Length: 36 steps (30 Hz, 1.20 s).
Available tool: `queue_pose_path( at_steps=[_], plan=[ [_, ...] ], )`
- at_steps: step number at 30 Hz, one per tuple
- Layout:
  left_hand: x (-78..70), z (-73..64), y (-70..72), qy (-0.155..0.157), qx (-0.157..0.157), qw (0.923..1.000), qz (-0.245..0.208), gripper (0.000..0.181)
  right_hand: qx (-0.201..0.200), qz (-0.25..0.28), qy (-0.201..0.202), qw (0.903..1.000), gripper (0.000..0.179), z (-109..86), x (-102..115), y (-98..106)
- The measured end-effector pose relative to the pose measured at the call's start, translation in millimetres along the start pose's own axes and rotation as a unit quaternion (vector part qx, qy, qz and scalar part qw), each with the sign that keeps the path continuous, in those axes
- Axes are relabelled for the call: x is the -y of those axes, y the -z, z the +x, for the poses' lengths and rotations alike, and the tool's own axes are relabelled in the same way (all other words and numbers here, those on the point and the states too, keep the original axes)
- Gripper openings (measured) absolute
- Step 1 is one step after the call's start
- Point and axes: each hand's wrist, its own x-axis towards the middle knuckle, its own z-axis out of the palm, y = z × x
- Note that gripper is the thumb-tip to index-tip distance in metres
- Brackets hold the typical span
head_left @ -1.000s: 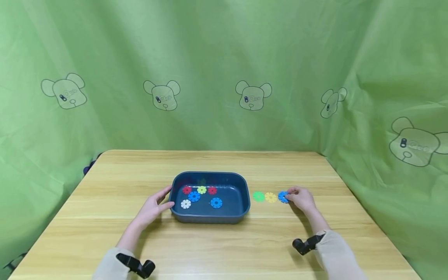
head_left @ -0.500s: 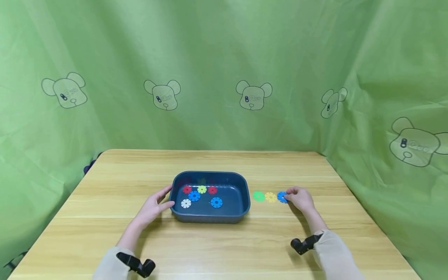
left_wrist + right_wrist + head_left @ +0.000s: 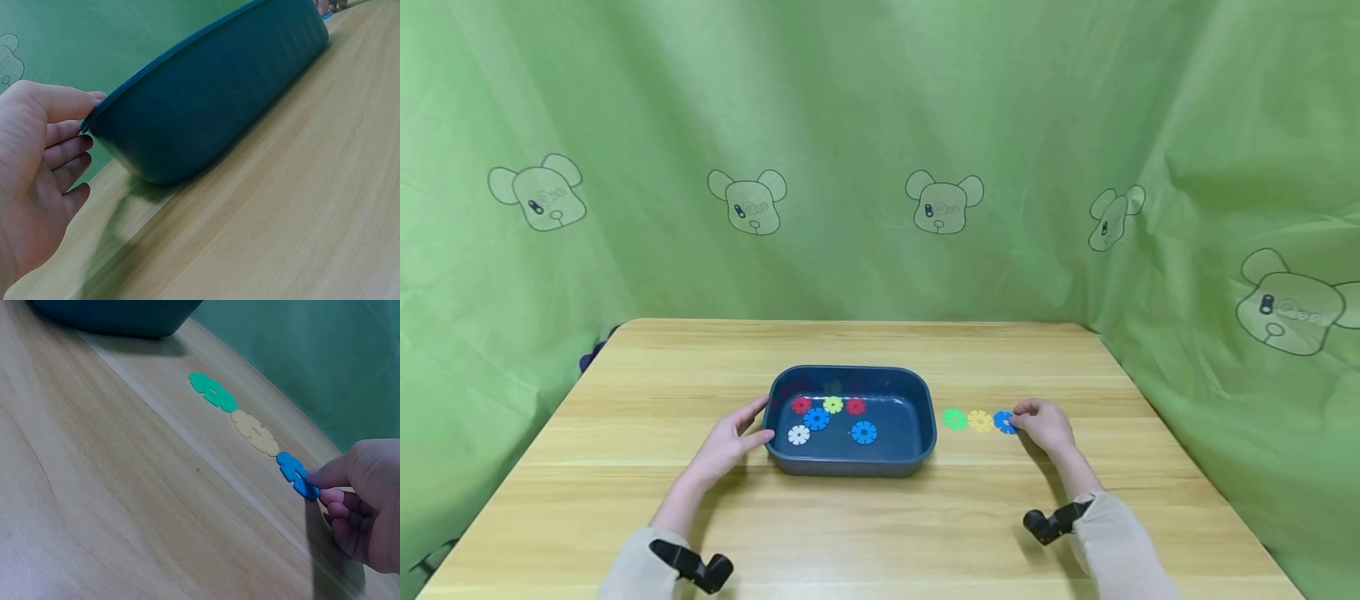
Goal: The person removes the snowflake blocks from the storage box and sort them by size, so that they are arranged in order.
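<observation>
My right hand pinches the edge of a blue interlocking disc between thumb and fingers, at the tabletop. This disc ends a row with a yellow disc and a green disc; in the right wrist view their edges meet. My left hand holds the left rim of a dark blue plastic basin, thumb at the rim and other fingers along the outside. In the basin lie two blue discs, two red discs, a yellow-green disc and a white disc, all flat.
The basin and the row stand on a light wooden table. Behind it and at the sides hangs a green curtain with printed bear heads. A black wrist camera is strapped over the left sleeve, another over the right one.
My right hand has slid the blue disc slightly left, up against the yellow one, then stayed there. The left hand and the basin have kept their places.
</observation>
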Motion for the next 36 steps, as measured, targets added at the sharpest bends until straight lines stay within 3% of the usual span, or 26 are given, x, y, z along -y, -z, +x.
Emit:
queue_pose_path(
  at_steps=[18,26,30,36],
  plan=[
    [0.6,0.3,1.6,-0.006,-0.003,1.0000,0.001,0.061,0.029,-0.007,0.017,0.9994,0.032,-0.8,5,3],
    [3.3,0.6,-0.5,-0.003,0.001,1.0000,0.006,0.060,0.014,0.037,-0.006,0.9992,0.037,-2.9,2,5],
    [1.5,-0.5,0.0,0.004,-0.001,1.0000,0.008,0.061,0.009,0.054,0.014,0.9984,0.038,-0.7,19,12],
    [-0.6,-0.4,1.2,0.004,-0.001,1.0000,0.006,0.062,0.035,0.093,0.045,0.9940,0.042,1.4,65,19]
  ],
)
